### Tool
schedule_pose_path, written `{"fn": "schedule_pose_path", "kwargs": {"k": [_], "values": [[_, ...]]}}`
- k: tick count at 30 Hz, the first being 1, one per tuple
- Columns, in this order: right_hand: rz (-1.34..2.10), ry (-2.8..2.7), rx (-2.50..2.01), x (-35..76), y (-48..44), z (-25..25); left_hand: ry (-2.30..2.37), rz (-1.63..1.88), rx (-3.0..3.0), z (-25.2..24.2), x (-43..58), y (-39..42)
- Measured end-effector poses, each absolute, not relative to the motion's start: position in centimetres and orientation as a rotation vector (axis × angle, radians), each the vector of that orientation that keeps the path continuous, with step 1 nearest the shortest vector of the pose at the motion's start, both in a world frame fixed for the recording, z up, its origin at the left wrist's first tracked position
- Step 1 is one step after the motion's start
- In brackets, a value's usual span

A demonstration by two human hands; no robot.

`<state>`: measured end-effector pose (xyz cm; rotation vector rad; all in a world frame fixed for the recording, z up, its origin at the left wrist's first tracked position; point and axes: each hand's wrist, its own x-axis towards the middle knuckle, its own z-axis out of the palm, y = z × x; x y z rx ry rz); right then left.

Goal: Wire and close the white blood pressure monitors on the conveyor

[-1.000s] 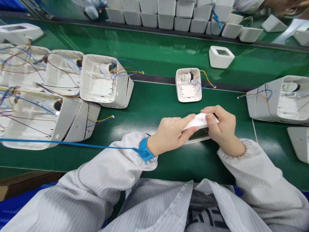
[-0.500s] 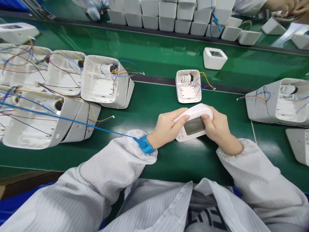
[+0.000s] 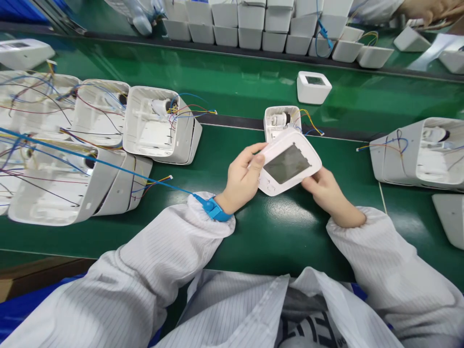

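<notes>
I hold a white front cover with a grey display window lifted above the green mat, its face turned up toward me. My left hand grips its left edge, thumb on top. My right hand supports it from below at the right corner, fingers curled under. Just behind the cover lies a small open white housing with coloured wires. A blue wrist strap sits on my left wrist, its cord running off to the left.
Several open white housings with loose wires crowd the left of the mat. Another open housing lies at the right. A white cover rides the green belt beyond. Rows of white shells line the far side; another person's hand shows top right.
Both hands have raised the cover off the mat and tilted it so the display window faces up. The cover on the belt has drifted left.
</notes>
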<state>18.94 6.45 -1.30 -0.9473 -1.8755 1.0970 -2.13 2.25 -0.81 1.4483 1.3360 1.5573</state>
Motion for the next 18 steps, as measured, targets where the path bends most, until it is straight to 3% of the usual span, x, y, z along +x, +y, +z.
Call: {"fn": "schedule_pose_path", "kwargs": {"k": [4,11,18], "values": [[1.200,-1.810,-0.987,18.7,5.8,-1.7,1.318,1.513,1.483,-1.3,-2.2,2.7],[0.474,-2.130,-0.837,19.4,5.4,0.7,1.165,1.563,1.793,-1.8,-2.3,2.6],[0.260,-2.211,-0.833,18.5,4.2,1.2,1.319,1.534,1.918,-0.3,-1.9,1.4]]}}
